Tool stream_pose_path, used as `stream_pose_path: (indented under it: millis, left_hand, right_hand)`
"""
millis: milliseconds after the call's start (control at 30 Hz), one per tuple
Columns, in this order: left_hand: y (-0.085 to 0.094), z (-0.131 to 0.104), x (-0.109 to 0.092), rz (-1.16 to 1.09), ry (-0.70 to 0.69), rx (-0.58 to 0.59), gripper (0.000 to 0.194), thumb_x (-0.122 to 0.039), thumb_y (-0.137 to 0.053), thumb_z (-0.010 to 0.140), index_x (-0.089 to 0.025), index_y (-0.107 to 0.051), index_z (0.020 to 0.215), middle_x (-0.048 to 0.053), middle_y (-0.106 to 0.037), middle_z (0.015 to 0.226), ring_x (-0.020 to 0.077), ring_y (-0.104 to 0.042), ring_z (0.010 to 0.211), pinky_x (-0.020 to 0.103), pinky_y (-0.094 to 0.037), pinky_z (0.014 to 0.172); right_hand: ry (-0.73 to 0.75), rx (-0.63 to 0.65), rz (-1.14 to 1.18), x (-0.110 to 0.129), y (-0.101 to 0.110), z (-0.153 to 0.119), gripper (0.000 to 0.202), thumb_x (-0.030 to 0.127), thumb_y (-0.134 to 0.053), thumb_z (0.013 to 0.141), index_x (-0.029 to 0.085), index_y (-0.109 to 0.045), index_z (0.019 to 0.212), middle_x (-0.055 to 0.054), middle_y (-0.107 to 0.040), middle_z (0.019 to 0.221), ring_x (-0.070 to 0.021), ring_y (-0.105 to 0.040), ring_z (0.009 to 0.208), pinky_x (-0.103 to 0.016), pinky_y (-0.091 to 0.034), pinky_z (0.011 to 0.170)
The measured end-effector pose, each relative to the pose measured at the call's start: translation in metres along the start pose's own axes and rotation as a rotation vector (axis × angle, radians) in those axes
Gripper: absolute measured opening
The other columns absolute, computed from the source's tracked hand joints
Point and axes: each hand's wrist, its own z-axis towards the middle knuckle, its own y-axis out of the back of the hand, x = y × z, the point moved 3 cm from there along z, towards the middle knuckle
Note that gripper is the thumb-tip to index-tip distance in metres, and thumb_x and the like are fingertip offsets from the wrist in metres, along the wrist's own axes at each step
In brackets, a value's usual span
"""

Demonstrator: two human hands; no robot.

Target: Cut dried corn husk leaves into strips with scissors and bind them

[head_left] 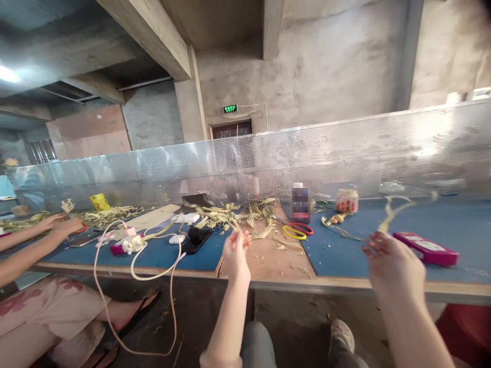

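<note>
My right hand [397, 263] is raised over the table's front edge, its fingers closed on a pale dried husk strip [388, 217] that sticks up and curls to the right. My left hand [237, 251] is held over the front edge of the brown board, fingers pinched together. A thin pale strip [232, 223] shows at its fingertips, partly blurred. Between the hands, scissors [296, 231] with red and yellow handles lie on the table beside scattered dried husks [255, 212]. A magenta box [425, 249] lies just behind and right of my right hand.
A jar [347, 201] and a dark bottle [301, 205] stand toward the perforated metal screen [307, 158]. Left of me are a black phone [197, 241], a looping white cable [172, 306] and a power strip [132, 244]. Farther left, a co-worker's hands [65, 225] work with husks and scissors.
</note>
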Motion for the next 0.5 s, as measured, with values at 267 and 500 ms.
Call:
stream_pose_path:
  millis: [267, 500]
  left_hand:
    - [-0.001, -0.106, 0.004, -0.352, 0.453, 0.293, 0.024, -0.028, -0.077, 0.063, -0.011, -0.068, 0.078, 0.008, -0.07, 0.077, 0.0162, -0.067, 0.072, 0.026, -0.054, 0.07]
    - [0.001, -0.117, 0.015, -0.225, 0.384, 0.297, 0.026, -0.032, -0.074, 0.066, -0.009, -0.07, 0.079, 0.01, -0.071, 0.079, 0.0211, -0.067, 0.079, 0.03, -0.053, 0.076]
  right_hand:
    - [-0.457, 0.444, 0.224, 0.077, -0.058, -0.132, 0.028, 0.047, -0.058, 0.077, 0.02, -0.06, 0.075, -0.001, -0.062, 0.069, -0.0166, -0.056, 0.064, -0.026, -0.047, 0.061]
    - [-0.465, 0.531, 0.183, 0.056, -0.059, -0.153, 0.033, 0.05, -0.055, 0.079, 0.018, -0.063, 0.083, -0.007, -0.068, 0.083, -0.0205, -0.061, 0.071, -0.03, -0.049, 0.068]
